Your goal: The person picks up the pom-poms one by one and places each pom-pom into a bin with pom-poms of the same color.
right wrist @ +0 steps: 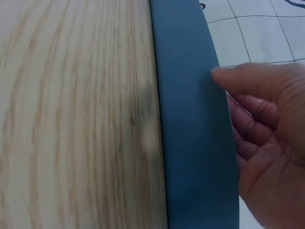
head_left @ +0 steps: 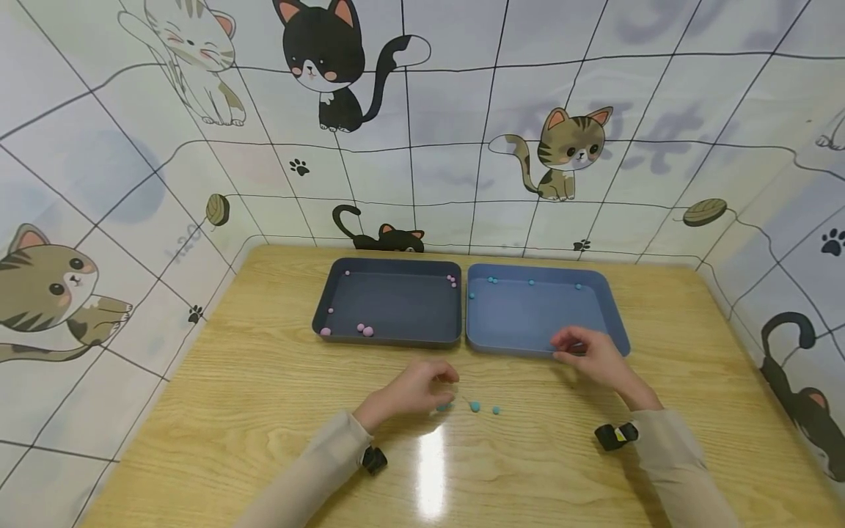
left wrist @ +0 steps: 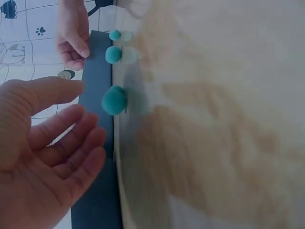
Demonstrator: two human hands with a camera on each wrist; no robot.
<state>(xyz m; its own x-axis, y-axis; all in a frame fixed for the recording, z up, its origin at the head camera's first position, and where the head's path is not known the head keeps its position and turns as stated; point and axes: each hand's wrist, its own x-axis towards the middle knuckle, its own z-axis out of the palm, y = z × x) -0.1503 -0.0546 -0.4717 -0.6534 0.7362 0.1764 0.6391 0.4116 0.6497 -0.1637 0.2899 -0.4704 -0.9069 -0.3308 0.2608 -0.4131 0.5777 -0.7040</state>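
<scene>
I see left hand [head_left: 414,389] hovering, fingers loosely spread, empty, over three teal balls [head_left: 474,406] on desk [head_left: 231,411]. Right hand [head_left: 590,353], fingers relaxed, empty, at blue tray [head_left: 610,323] rim. Pink balls [head_left: 364,329] already in dark tray [head_left: 389,341]; sorting looks nearly finished.

Three little teal balls [head_left: 474,406] sit loose in a short row on the wooden table, just in front of the blue tray [head_left: 610,323]. That tray is flat and shallow, with a few more teal balls [head_left: 531,281] scattered along its far wall.
</scene>
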